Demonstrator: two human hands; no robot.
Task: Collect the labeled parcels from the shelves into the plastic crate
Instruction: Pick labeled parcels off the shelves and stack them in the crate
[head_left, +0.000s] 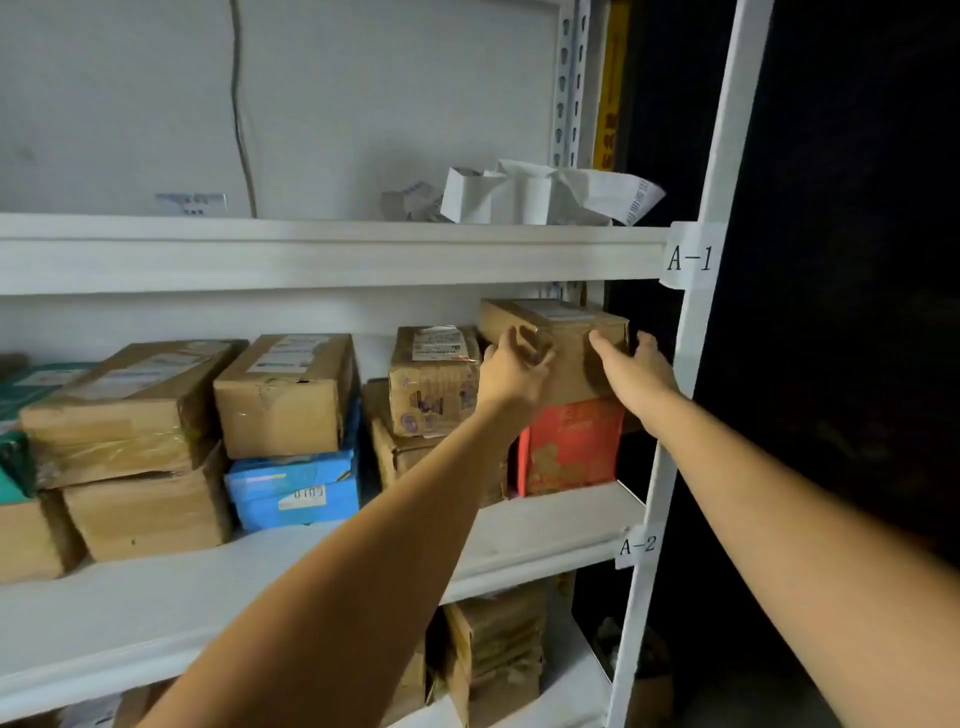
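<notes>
- Two bare arms reach toward the A-2 shelf, stacked with parcels.
- The left hand is half-curled at the left corner of a labeled box; whether it grips cannot be told. The right hand lies spread, fingers straight, on the box's right edge.
- The box sits on a red box at the shelf's right end; the crate is out of view.
- Risk: a lopsided pull may tip the box or drag the red box off the shelf.

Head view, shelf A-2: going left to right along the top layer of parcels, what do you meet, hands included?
Flat taped parcel → squat parcel on blue box → stamped parcel → left hand → brown parcel on red box → right hand.
</notes>
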